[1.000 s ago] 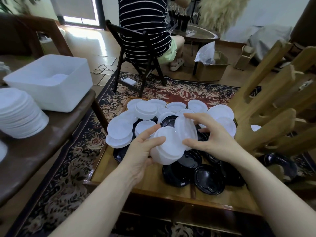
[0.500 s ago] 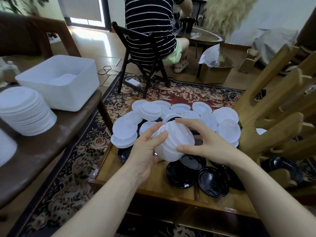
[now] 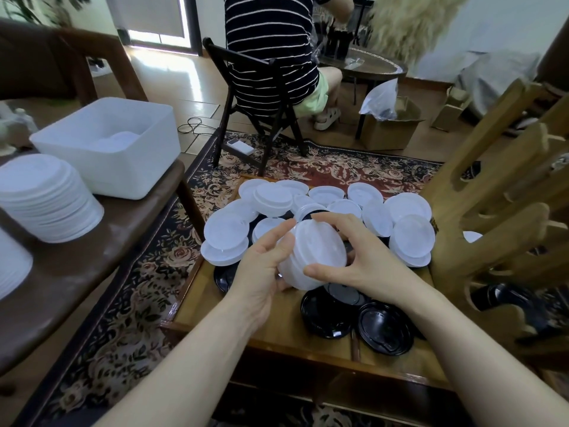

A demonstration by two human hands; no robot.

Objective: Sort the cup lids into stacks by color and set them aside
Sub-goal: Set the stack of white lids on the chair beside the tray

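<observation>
Both hands clamp one stack of white lids [image 3: 311, 254] above the low table [image 3: 277, 322]. The left hand [image 3: 261, 272] cups it from 8 o'clock, thumb laid across its top edge. The right hand [image 3: 363, 260] grips it from 3 o'clock, fingers arched over the top and thumb pressed on the near face. The stack tilts, its flat face turned toward 4 o'clock.

Loose white lids [image 3: 409, 232] lie spread over the far half of the table, from 10 to 2 o'clock of the hands, many overlapping. Black lids [image 3: 385, 332] lie at 5 o'clock, touching each other, partly under the right wrist.

On the bench [image 3: 101, 257] at 9 o'clock stand a tall white stack [image 3: 46, 198] and a white bin [image 3: 107, 146]. A seated person [image 3: 271, 50] is at 12 o'clock; a wooden rack [image 3: 498, 211] stands at 3 o'clock.
</observation>
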